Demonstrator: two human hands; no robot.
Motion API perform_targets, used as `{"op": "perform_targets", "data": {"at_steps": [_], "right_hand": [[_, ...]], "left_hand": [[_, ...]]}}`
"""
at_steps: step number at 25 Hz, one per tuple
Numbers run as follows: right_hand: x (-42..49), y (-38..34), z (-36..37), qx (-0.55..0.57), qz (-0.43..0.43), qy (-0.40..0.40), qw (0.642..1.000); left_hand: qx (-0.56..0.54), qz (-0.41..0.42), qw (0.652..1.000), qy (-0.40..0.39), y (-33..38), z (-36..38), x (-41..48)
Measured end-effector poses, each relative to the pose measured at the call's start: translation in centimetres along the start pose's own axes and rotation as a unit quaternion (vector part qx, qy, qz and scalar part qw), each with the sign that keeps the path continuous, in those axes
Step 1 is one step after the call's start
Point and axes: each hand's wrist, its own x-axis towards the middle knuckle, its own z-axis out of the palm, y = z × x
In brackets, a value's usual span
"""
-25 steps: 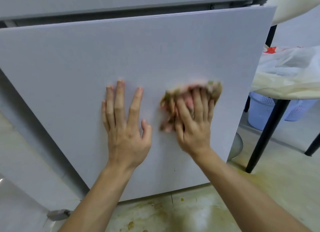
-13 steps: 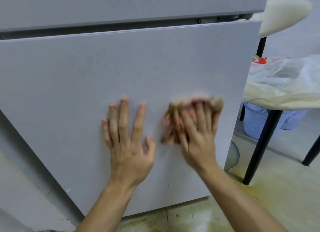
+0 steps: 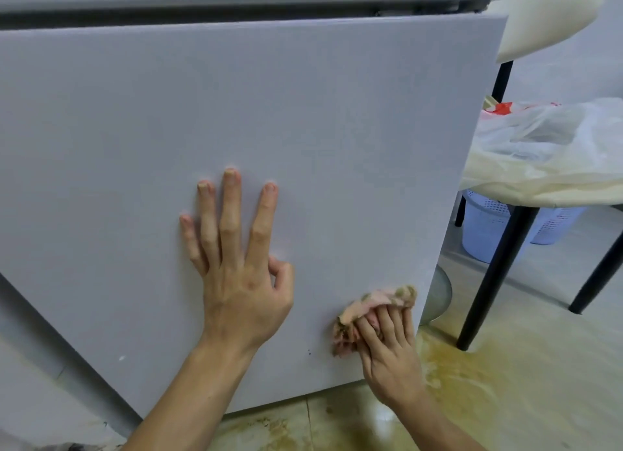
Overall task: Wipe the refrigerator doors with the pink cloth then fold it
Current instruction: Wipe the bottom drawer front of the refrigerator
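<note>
Wiping stage, lower refrigerator door (image 3: 303, 113): right hand (image 3: 387, 349) presses the pink cloth (image 3: 371, 302) with near-straight fingers against the door's low right corner. Left hand (image 3: 239, 282) braces flat, released. Cloth bunched (not folded), long axis slanting low-left to high-right. Judged: upper door unverified, folding not yet begun

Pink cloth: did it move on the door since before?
Yes. The pink cloth, pressed under the right hand, has slid down and right on the refrigerator door, from level with the fingers of the left hand to near the door's lower right corner.
</note>
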Motion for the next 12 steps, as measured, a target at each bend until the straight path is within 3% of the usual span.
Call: {"op": "perform_targets", "data": {"at_steps": [4,9,12], "right_hand": [[2.6,0.4,-1.6,0.021,0.036,0.007,0.999],[17.8,0.9,-7.7,0.133,0.132,0.231,0.955],[21.6,2.3,-9.5,0.167,0.157,0.278,0.933]], "left_hand": [[-0.002,-0.005,1.0,0.008,0.3,-0.1,-0.1],[-0.028,0.026,0.999,-0.024,2.0,0.8,-0.8],[-0.027,0.04,0.998,-0.026,1.8,1.1,-0.8]]}}
